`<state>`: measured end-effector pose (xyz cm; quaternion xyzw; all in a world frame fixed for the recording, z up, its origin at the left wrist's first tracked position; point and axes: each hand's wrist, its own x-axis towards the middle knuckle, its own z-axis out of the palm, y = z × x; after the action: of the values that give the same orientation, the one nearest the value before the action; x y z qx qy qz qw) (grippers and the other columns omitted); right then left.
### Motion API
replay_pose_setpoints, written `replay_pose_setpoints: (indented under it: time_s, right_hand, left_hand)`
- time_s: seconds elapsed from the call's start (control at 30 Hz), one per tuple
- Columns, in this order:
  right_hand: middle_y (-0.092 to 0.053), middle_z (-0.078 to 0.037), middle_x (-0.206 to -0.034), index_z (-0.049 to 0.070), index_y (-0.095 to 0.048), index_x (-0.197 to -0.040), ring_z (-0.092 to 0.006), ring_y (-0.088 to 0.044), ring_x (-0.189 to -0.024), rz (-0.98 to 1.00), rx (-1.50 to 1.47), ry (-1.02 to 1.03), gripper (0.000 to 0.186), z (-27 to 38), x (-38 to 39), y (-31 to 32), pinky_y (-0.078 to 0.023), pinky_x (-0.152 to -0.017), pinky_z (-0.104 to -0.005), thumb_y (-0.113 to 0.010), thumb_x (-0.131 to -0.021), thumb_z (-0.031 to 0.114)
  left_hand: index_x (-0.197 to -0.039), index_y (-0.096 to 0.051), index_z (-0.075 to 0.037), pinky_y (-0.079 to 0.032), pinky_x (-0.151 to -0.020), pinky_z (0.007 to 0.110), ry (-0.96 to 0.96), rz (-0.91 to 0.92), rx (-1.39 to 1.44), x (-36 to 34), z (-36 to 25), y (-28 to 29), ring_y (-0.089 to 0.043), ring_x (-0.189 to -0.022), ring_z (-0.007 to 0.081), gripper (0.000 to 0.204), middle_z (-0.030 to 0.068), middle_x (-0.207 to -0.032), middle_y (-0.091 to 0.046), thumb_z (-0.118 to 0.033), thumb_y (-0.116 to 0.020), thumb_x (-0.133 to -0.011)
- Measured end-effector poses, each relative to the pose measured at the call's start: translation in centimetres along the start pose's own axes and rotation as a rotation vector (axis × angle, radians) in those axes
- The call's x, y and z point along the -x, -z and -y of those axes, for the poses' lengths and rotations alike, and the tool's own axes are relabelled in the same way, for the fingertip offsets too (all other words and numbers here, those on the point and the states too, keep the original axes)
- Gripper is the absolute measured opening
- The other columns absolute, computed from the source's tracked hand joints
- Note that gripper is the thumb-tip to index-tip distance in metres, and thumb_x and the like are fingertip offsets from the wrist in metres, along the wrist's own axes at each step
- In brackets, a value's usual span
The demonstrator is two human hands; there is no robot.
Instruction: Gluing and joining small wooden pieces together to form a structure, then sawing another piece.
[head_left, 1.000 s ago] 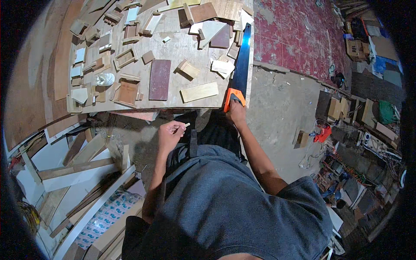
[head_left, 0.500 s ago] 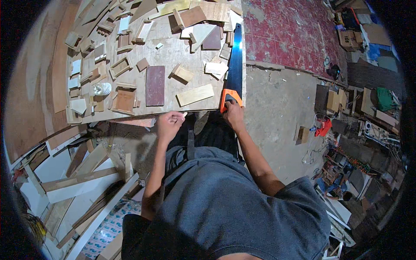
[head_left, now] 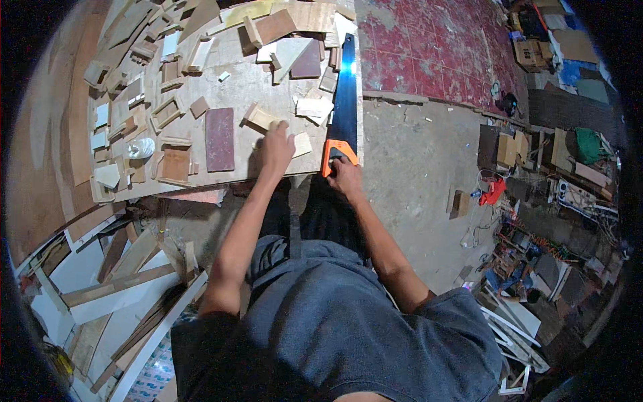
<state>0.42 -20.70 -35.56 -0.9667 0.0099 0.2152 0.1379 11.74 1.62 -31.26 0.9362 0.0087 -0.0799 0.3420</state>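
Observation:
A hand saw point(head_left: 345, 94) with a dark blade and an orange-and-black handle lies along the right edge of the wooden table point(head_left: 251, 87), blade pointing away from me. My right hand point(head_left: 346, 177) is closed on the saw's handle at the near edge. My left hand point(head_left: 276, 149) is over the table with its fingers stretched forward. Beneath it lies a pale flat wood piece point(head_left: 303, 145), whose left part the hand hides. Just beyond the fingertips sits a small wood block with a crosspiece point(head_left: 260, 116); whether they touch it I cannot tell.
A dark red rectangular board point(head_left: 220, 140), white scraps point(head_left: 313, 108) and several small wooden frames point(head_left: 175, 165) lie on the table. Offcuts point(head_left: 120, 288) are piled below at the left. Concrete floor point(head_left: 408, 167) is to the right, with clutter point(head_left: 522, 268) farther off.
My left hand has moved from the table's front edge forward and over the pale wood piece. My right hand stays on the saw handle. The whole view has shifted slightly.

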Motion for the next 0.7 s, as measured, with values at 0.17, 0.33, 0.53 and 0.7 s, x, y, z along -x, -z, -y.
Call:
replay_pose_setpoints:
  time_s: [0.17, 0.33, 0.53, 0.7]
  right_hand:
    - [-0.063, -0.009, -0.105, 0.013, -0.066, -0.108, -0.0267, -0.062, -0.102, 0.016, -0.019, 0.04, 0.042, 0.6, -0.1, 0.8, -0.045, -0.087, -0.0452, -0.079, -0.072, 0.032]
    - [-0.063, -0.009, -0.104, 0.012, -0.067, -0.108, -0.0274, -0.062, -0.102, 0.045, -0.076, 0.044, 0.042, -0.5, -0.4, 1.3, -0.045, -0.087, -0.0471, -0.078, -0.075, 0.034]
    - [-0.064, -0.009, -0.104, 0.011, -0.066, -0.111, -0.027, -0.064, -0.101, 0.087, -0.084, 0.128, 0.044, -1.6, -0.5, 1.5, -0.047, -0.086, -0.0484, -0.079, -0.076, 0.035]
    - [-0.065, -0.01, -0.102, 0.01, -0.065, -0.11, -0.0287, -0.065, -0.098, 0.072, -0.126, 0.225, 0.044, -2.1, -0.9, 2.1, -0.05, -0.082, -0.0468, -0.079, -0.076, 0.036]
  left_hand:
    - [-0.126, -0.057, -0.006, -0.05, -0.09, 0.045, -0.405, 0.052, -0.072, -5.7, -2.6, -4.1, -0.056, -0.11, 0.0382, 0.053, 0.0193, -0.119, -0.055, -0.014, -0.078, -0.078]
    - [-0.131, -0.055, -0.007, -0.049, -0.095, 0.041, -0.398, 0.131, -0.189, -7.2, -3.2, -5.5, -0.054, -0.112, 0.0367, 0.064, 0.0166, -0.124, -0.055, -0.016, -0.082, -0.073]
    - [-0.119, -0.063, -0.004, -0.049, -0.092, 0.045, -0.447, 0.025, -0.109, -6.6, -3.5, -5.9, -0.058, -0.104, 0.039, 0.031, 0.0178, -0.112, -0.063, -0.013, -0.063, -0.089]
    - [-0.111, -0.066, -0.002, -0.055, -0.077, 0.041, -0.193, -0.144, -0.159, -5.9, -2.8, -5.8, -0.066, -0.082, 0.0263, 0.023, 0.0139, -0.091, -0.069, -0.012, -0.061, -0.091]
